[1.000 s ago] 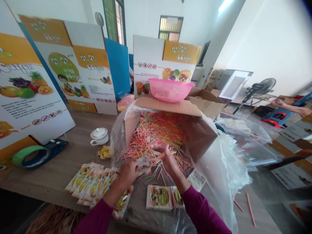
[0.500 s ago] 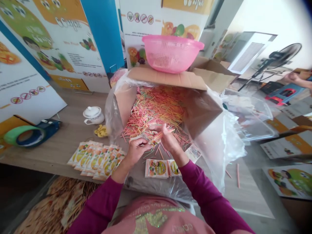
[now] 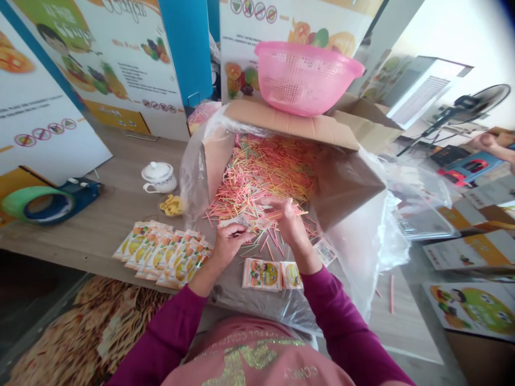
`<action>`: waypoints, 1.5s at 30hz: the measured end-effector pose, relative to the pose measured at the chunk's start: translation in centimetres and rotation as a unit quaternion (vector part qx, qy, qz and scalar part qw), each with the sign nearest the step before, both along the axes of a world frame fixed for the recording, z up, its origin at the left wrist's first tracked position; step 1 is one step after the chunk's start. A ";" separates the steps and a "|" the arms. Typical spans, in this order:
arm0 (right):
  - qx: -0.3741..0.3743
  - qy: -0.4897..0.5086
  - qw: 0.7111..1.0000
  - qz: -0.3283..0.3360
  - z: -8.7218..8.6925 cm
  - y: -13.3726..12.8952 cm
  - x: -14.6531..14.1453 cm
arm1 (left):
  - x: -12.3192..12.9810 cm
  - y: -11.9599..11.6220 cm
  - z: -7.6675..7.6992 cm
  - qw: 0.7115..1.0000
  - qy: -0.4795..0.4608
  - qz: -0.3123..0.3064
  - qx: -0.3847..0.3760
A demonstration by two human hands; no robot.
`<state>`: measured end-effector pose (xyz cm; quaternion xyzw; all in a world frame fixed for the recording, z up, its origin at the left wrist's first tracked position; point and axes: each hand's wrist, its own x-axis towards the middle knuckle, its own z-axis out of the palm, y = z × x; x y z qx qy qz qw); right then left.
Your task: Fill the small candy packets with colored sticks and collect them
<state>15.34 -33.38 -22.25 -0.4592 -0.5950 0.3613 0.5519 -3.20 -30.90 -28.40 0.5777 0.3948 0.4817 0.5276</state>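
My left hand (image 3: 230, 244) pinches a small printed packet (image 3: 259, 225) at the front of the opened carton. Facing it, my right hand (image 3: 293, 231) is closed around a few thin coloured sticks (image 3: 300, 212), their ends close to the packet. Behind both hands a heap of pink, orange, yellow and green sticks (image 3: 261, 171) fills the carton (image 3: 341, 187) and spills out of its front. Below my right hand lie flat printed packets (image 3: 262, 274). To the left, several more packets (image 3: 163, 254) overlap in rows. My fingers partly hide the held packet's mouth.
A pink basket (image 3: 308, 78) stands on the carton's back flap. On the left are a white lidded cup (image 3: 158, 177), yellow rubber bands (image 3: 171, 205) and a tape dispenser (image 3: 76, 195). Clear plastic (image 3: 358, 252) drapes the carton's right side. Another person's hand (image 3: 486, 142) shows far right.
The view has shifted, so the bench things sit a little further right. Both hands keep their hold, with the packet and sticks still close together.
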 end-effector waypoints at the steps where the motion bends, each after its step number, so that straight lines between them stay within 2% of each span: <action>1: -0.003 -0.011 1.000 0.001 0.2 0.1 0.0 | -0.1 0.0 -0.1 1.000 -0.005 0.002 -0.001; 9: 0.016 -0.095 0.990 0.101 1.4 0.2 -1.7 | -0.6 0.1 0.4 1.000 -0.021 0.005 0.022; 11: 0.010 -0.087 0.988 0.127 1.2 0.4 -2.0 | -0.4 0.1 0.6 1.000 -0.023 -0.003 0.013; 13: -0.002 -0.042 0.989 0.139 0.7 0.6 -2.1 | -0.2 0.0 0.7 0.999 -0.039 -0.019 -0.030; 15: -0.004 0.024 0.992 0.124 0.2 0.9 -2.0 | -0.1 -0.2 0.8 0.992 -0.072 -0.036 -0.096; 18: 0.012 0.087 0.994 0.058 -0.4 1.0 -1.5 | 0.0 -0.4 1.0 0.972 -0.136 -0.058 -0.184; 21: 0.000 0.093 0.996 0.018 -1.0 0.4 -1.1 | -0.1 -0.5 1.1 0.959 -0.170 -0.075 -0.214; 24: -0.029 0.050 0.998 0.028 -1.7 -0.6 -1.1 | 0.2 -0.7 0.8 0.969 -0.148 -0.083 -0.182; 28: -0.033 0.032 0.999 0.028 -2.8 -1.7 -1.5 | 0.7 -2.0 0.1 0.992 -0.064 -0.075 -0.083; 32: -0.036 0.046 0.998 0.017 -2.5 -2.5 -1.2 | -0.2 -3.8 0.2 0.998 0.027 -0.055 0.004; 35: -0.029 0.016 0.998 0.045 -1.7 -3.7 -1.4 | -1.6 -5.0 0.7 0.992 0.109 -0.029 0.052; 37: -0.025 -0.013 0.997 0.075 -1.4 -4.8 -2.4 | -2.4 -5.5 0.9 0.988 0.127 -0.015 0.082; 41: -0.026 -0.032 0.997 0.066 -2.5 -6.0 -4.4 | -3.4 -6.3 0.7 0.985 0.140 -0.046 0.093; 43: -0.025 -0.042 0.997 0.064 -2.9 -6.0 -3.7 | -4.3 -6.9 0.5 0.976 0.194 -0.045 0.091; 45: -0.018 -0.101 0.994 0.045 -2.7 -5.9 -1.4 | -5.9 -7.5 0.3 0.954 0.279 -0.027 0.109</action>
